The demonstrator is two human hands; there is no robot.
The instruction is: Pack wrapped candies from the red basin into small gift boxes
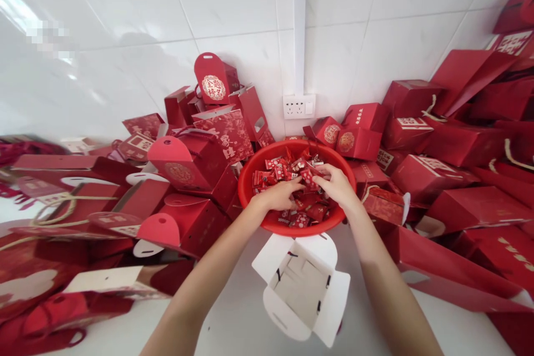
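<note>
A red plastic basin point(246, 208) stands against the wall, heaped with small red-wrapped candies point(306, 200). Both of my hands reach over its rim into the heap. Between the thumb and fingers of my right hand point(335, 184) is a red candy with white dots point(308, 178). My left hand point(280, 196) lies at the candies just to the left, its thumb and fingers apart and the tips partly hidden among wrappers. Right in front of the basin sits a box point(300, 289) with its white flaps spread and its pale inside bare.
Red gift boxes point(196, 161) pile up on the left, some with cord handles. More red boxes point(442, 178) are stacked on the right, close to my forearm. A wall socket point(299, 107) is behind the basin on white tiles. Grey tabletop point(233, 300) shows around the white-flapped box.
</note>
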